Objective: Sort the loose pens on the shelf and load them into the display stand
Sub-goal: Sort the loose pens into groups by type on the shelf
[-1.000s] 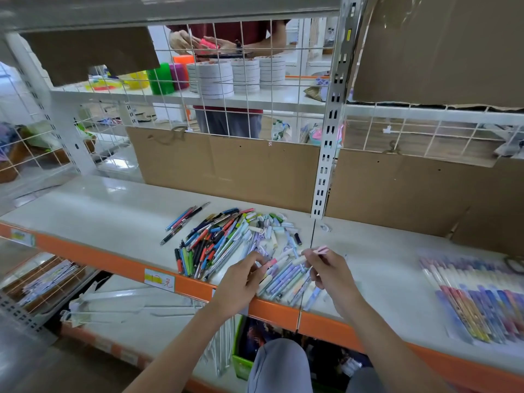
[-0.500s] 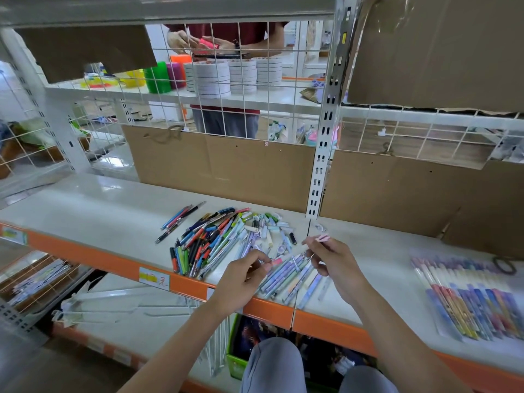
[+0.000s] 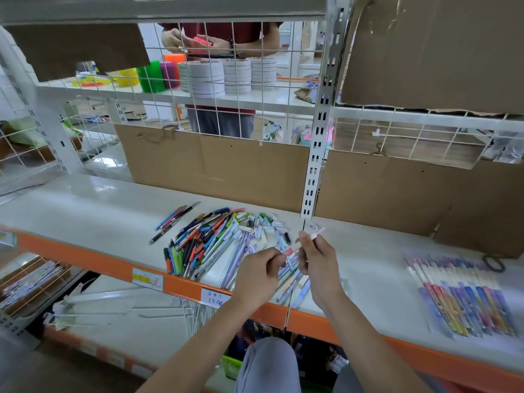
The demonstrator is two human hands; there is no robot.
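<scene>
Change: over the last second I have lifted one pale pen (image 3: pixel 304 243) clear of the heap and brought my two hands together on it; a moment ago my left hand was still down among the pens.
Left hand (image 3: pixel 259 275): fingers curled, pinching the pen's pink lower end.
Right hand (image 3: pixel 319 260): fingers curled round the upper part of the same pen, its pink tip poking out above my fingertips.
Meaning: I judge this as one pen singled out for checking or capping, so sorting has barely begun.
Loose pens (image 3: pixel 215 242): a mixed heap near the front edge of the shelf (image 3: pixel 93 205), dark and bright barrels to the left, pastel ones and loose caps to the right, beneath my hands.
Set-aside pens (image 3: pixel 173 222): a few lie apart, just left of the heap.
Packet (image 3: pixel 459 296): a clear sleeve of coloured pens lies flat toward the shelf's right end, well apart from the heap.
Display stand: I cannot pick one out in this view, so nothing is loaded yet as far as I can tell.
Lower level: a wire basket (image 3: pixel 31 282) at far left holds flat packets, too blurred to identify.
</scene>
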